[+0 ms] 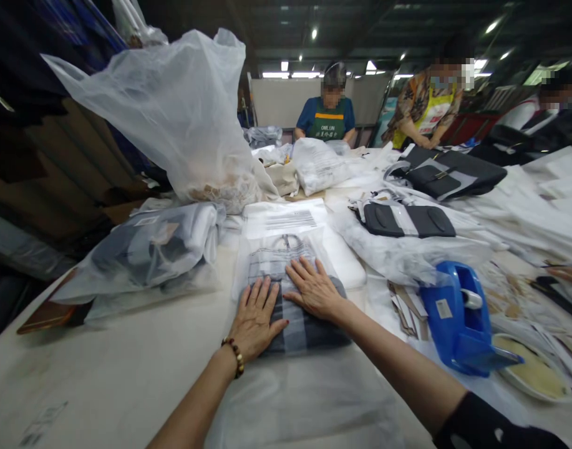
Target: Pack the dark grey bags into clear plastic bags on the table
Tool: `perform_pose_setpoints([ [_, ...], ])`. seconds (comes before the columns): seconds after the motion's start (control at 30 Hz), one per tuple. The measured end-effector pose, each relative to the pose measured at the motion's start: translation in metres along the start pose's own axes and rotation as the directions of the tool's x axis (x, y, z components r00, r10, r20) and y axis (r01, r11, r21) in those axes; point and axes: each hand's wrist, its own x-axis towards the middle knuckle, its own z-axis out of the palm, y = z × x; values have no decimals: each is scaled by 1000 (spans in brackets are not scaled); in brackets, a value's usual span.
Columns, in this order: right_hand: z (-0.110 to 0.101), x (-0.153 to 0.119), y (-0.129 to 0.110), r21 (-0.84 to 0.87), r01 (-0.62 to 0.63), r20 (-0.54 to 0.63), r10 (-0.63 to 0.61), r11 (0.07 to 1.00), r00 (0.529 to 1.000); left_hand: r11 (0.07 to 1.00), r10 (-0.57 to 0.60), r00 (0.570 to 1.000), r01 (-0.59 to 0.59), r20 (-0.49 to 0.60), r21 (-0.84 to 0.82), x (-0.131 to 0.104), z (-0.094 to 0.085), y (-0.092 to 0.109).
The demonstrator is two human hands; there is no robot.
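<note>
A dark handbag [295, 333] lies flat inside a clear frosted plastic bag [304, 393], whose loose end spreads towards me over the table. My left hand [257, 321], with a beaded bracelet at the wrist, rests flat on the left side of the packed handbag, fingers stretched out. Farther up on the right, my right hand [314, 290] presses flat on the same package, its fingers spread. Neither hand grips anything. Beneath the far end of the package lie white plastic bags [286, 218] with printed lines.
Bagged dark goods [159, 243] lie to the left, below a large upright plastic sack [187, 118]. At right are a blue tape dispenser [458, 324], a round dish [531, 368] and black handbags [407, 219]. Several co-workers [327, 115] are across the table.
</note>
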Motion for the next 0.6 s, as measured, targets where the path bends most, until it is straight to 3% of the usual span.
perform_pose_setpoints([
  [0.1, 2, -54, 8, -19, -16, -29, 15, 1000, 999, 1000, 8, 1000, -8, -12, 3, 0, 0, -1],
  [0.27, 1, -117, 25, -22, -196, -84, 193, 980, 978, 1000, 19, 1000, -19, -2, 0, 0, 1, -3],
  [0.4, 2, -163, 18, 248, -298, -75, 325, 922, 943, 999, 34, 999, -34, 8, -1, 1, 1, -5],
  [0.5, 12, -188, 7, 560, -363, -48, 466, 745, 883, 999, 33, 999, -33, 7, 6, 1, 1, -5],
  [0.6, 25, -197, 1, 779, -419, 32, 639, 466, 769, 1000, 19, 1000, -19, 14, 19, 1, 0, -4],
])
